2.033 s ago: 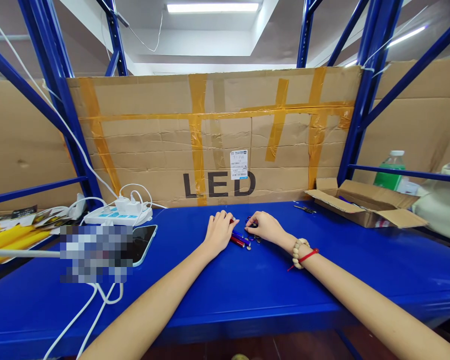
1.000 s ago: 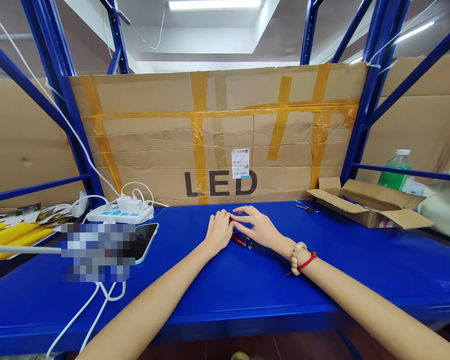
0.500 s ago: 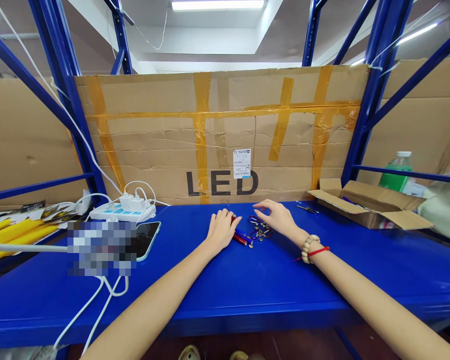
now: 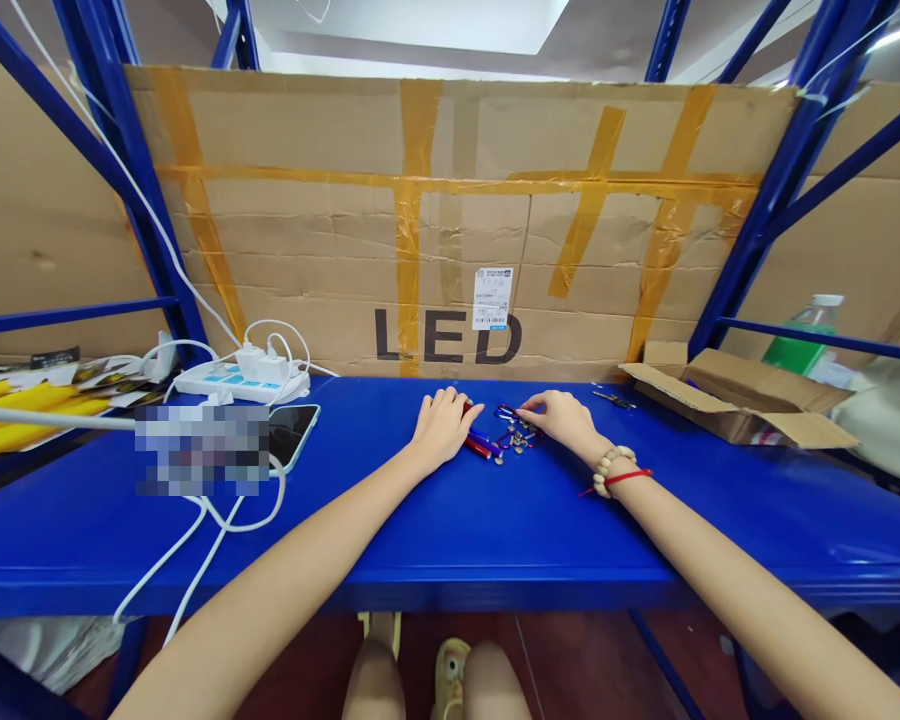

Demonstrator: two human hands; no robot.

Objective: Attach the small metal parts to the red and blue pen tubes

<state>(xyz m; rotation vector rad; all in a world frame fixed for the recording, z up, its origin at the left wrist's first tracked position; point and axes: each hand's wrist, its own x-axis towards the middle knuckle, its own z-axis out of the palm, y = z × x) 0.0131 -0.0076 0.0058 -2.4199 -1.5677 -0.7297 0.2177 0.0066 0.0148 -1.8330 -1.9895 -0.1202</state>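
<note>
My left hand [image 4: 441, 428] lies palm down on the blue shelf with its fingers stretched out and its thumb to the right. Partly under it are slim shiny tubes: a red tube [image 4: 478, 449] and a blue tube [image 4: 487, 444] stick out beside the thumb. My right hand [image 4: 559, 418] reaches down to a small pile of metal bits and cords [image 4: 515, 436] just right of the tubes. Its thumb and index finger are pinched together at the pile's edge; what is between them is too small to make out. A beaded bracelet [image 4: 607, 470] circles the right wrist.
Left on the blue shelf [image 4: 450, 540] are a phone [image 4: 298, 432], a power strip [image 4: 221, 381] and white cables [image 4: 229, 524]. Scissors-like dark metal [image 4: 613, 399] lies right of the hands, near an opened carton [image 4: 727, 410]. A tall cardboard panel [image 4: 315, 270] closes the back.
My right hand has lowered to the pile and its spread fingers have closed into a pinch. My left hand stays by the tubes. The camera has tilted downward.
</note>
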